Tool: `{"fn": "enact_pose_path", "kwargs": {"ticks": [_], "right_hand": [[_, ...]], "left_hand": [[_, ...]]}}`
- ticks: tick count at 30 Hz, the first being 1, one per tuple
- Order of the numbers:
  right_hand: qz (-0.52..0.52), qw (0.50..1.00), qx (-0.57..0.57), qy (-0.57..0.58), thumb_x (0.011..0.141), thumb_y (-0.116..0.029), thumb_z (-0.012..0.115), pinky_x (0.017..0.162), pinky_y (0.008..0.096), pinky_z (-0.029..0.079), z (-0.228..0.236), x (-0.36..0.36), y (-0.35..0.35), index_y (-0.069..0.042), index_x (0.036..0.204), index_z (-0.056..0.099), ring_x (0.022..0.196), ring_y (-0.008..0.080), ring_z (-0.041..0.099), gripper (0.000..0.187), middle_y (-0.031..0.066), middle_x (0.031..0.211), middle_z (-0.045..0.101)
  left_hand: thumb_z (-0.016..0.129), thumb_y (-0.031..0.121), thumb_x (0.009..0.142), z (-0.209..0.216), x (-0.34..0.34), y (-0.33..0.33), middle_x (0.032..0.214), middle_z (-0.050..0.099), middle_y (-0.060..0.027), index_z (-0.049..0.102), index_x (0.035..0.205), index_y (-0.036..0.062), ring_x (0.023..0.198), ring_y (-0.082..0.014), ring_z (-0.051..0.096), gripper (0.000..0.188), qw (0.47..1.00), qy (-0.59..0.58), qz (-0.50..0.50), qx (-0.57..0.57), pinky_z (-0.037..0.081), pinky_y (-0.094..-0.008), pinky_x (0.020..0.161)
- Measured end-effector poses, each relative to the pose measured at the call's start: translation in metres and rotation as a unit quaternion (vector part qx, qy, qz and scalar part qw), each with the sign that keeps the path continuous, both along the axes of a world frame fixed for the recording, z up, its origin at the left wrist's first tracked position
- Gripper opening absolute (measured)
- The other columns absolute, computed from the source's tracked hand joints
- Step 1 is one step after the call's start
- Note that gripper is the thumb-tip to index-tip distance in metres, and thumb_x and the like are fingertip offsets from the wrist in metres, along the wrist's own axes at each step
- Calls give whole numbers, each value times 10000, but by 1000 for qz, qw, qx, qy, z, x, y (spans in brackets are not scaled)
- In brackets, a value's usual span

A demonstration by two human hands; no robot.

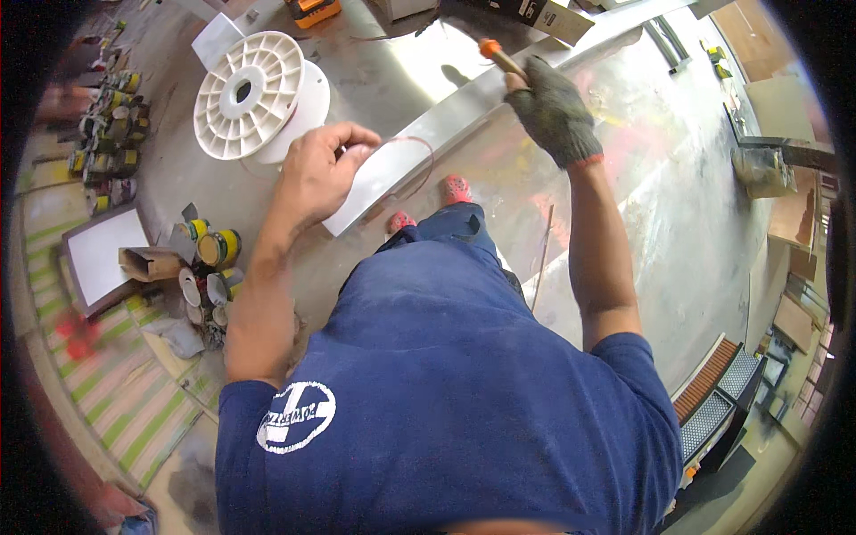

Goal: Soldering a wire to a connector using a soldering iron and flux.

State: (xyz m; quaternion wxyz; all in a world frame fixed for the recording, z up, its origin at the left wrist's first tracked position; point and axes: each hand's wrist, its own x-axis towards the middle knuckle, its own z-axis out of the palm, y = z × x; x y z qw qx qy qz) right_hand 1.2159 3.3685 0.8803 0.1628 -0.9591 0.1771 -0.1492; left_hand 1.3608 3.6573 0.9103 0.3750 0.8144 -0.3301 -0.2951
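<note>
My bare left hand (pixel 319 171) is closed, thumb against the curled fingers, at a thin reddish wire (pixel 432 162). From the fingertips the wire bends round to the right in a loose loop above a long pale metal strip (pixel 379 178). Just beyond this hand stands a large white plastic spool (pixel 260 87) with a spoked face. My right hand (pixel 555 109), in a dark grey glove with a red cuff, grips a tool with a tan handle and orange end (pixel 489 48). Its other end is hidden in the glove, so I cannot tell its exact kind.
Several paint cans (pixel 218 247) crowd the floor at left, beside an open cardboard box (pixel 150 264) and a dark-framed white panel (pixel 100 254). An orange-and-black case (pixel 314 11) lies at the far edge. Black grille-like panels (pixel 709 423) stand low on the right.
</note>
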Motion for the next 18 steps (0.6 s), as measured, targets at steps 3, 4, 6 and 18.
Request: {"fn": "enact_pose_path", "kwargs": {"ticks": [3,4,6,18], "right_hand": [[-118,970,214,3,895,-396,674,741,419,516,17,-37,26,-10,1041,625,776,305,653,415,157,855,672],[-119,922,363,-57,900,-395,686,712,383,514,14,-49,40,-18,1044,633,756,241,638,407,113,829,657],[-139,836,528,-54,902,-344,727,652,305,507,20,-70,67,-39,1048,658,743,103,594,345,13,802,619],[96,857,503,56,788,-218,675,967,402,465,-6,-52,145,-85,1304,633,1075,292,620,534,144,1115,652]], "left_hand": [[613,89,962,9,12,-9,853,657,-3,693,1088,-9,744,-72,566,179,996,69,19,-55,475,-228,710],[620,97,964,12,17,-11,830,640,9,691,1093,3,718,-57,544,175,986,127,35,-98,467,-216,689],[630,92,961,9,25,-14,829,623,21,687,1115,14,698,-40,518,182,982,140,36,-121,451,-197,663],[624,-40,908,8,11,-19,989,637,-38,584,1293,6,830,-83,604,389,948,169,110,-245,520,-238,787]]}}
